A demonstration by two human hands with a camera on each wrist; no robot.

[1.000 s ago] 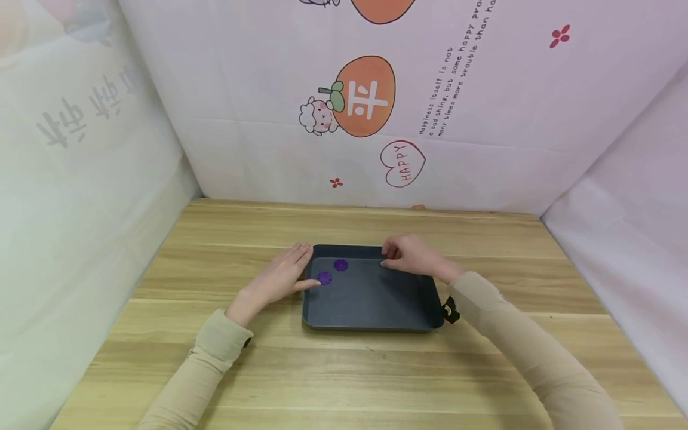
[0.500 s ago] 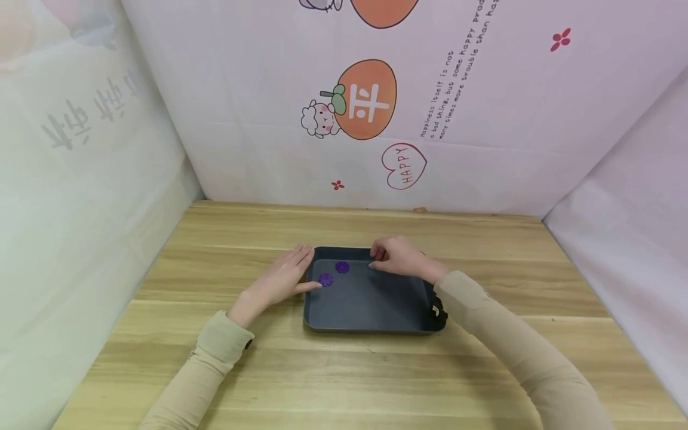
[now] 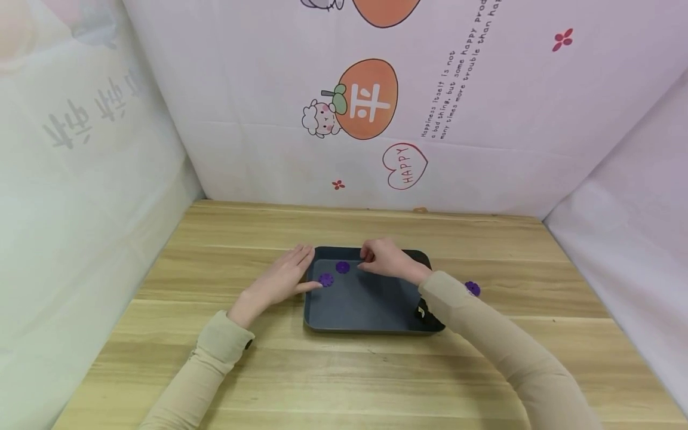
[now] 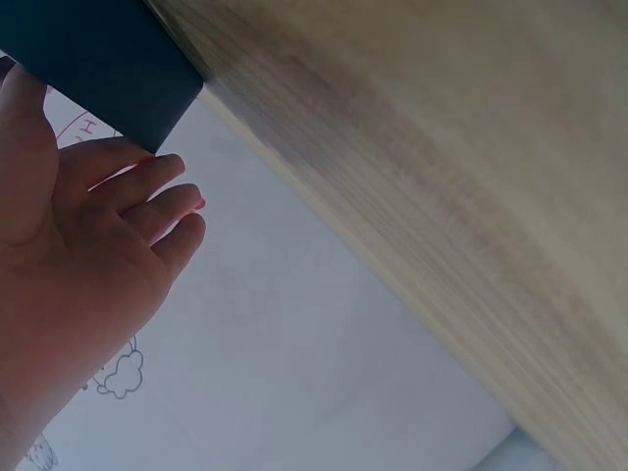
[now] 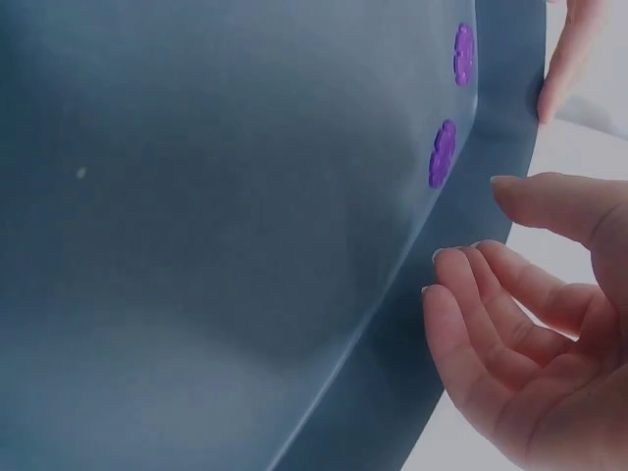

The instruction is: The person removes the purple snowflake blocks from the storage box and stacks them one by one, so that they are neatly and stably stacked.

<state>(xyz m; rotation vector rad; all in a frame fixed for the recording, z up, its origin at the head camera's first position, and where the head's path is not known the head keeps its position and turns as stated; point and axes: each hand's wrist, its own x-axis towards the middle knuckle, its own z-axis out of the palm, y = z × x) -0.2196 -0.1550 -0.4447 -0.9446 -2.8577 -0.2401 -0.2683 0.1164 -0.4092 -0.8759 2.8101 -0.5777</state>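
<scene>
A dark grey baking tray (image 3: 376,310) lies on the wooden table. Two purple scalloped discs (image 3: 342,267) are inside it near the back left corner. My left hand (image 3: 282,275) rests at the tray's left side, fingers extended along the outside and thumb over the rim near the front disc (image 3: 326,280). In the left wrist view its fingertips meet the tray's corner. My right hand (image 3: 388,258) hovers over the tray's back part, fingers loosely bent and thumb apart, with nothing between them. The right wrist view shows both discs (image 5: 443,154) just beyond this thumb.
Another purple disc (image 3: 472,288) lies on the table (image 3: 344,382) right of the tray, beside the right sleeve. A black device (image 3: 424,313) hangs at my right wrist above the tray's front right corner. Printed white cloth (image 3: 258,149) walls the table at the back and sides.
My right hand has moved left over the tray, nearer the discs inside. The disc on the table has come into sight from behind my right sleeve. My left hand has stayed put.
</scene>
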